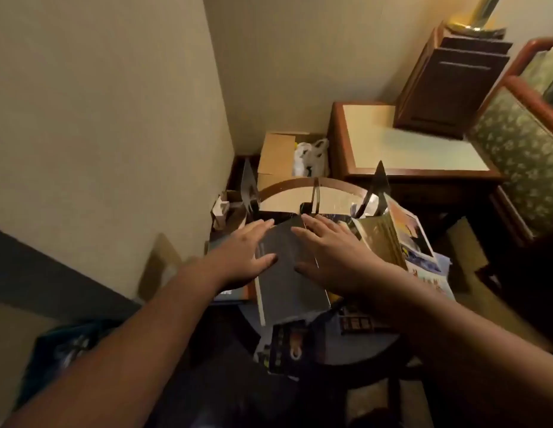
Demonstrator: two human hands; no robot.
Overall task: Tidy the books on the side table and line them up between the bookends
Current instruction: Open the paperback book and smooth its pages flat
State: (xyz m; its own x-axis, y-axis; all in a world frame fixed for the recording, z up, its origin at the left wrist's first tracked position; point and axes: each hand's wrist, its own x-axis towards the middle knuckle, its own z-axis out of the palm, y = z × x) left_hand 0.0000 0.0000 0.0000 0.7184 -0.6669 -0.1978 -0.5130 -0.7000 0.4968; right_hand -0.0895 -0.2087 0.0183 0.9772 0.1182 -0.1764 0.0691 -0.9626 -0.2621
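Observation:
A grey book (287, 282) lies flat on top of a messy pile of books on the round side table (299, 188). My left hand (244, 254) rests on its left edge and my right hand (327, 251) on its right side, both with fingers spread and flat. A tan book (380, 239) stands tilted at the right of the pile, over colourful magazines (420, 242). A dark book (287, 347) hangs off the near edge. Metal bookends stand at the back: one at the left (249, 189), a thin one in the middle (316, 196), a dark one at the right (375, 189).
A cardboard box (278, 156) with a white plastic bag (310, 157) sits behind the table in the corner. A wooden nightstand (408, 143) with a dark box (451, 84) stands at the right, beside a green patterned chair (522, 156). The wall runs along the left.

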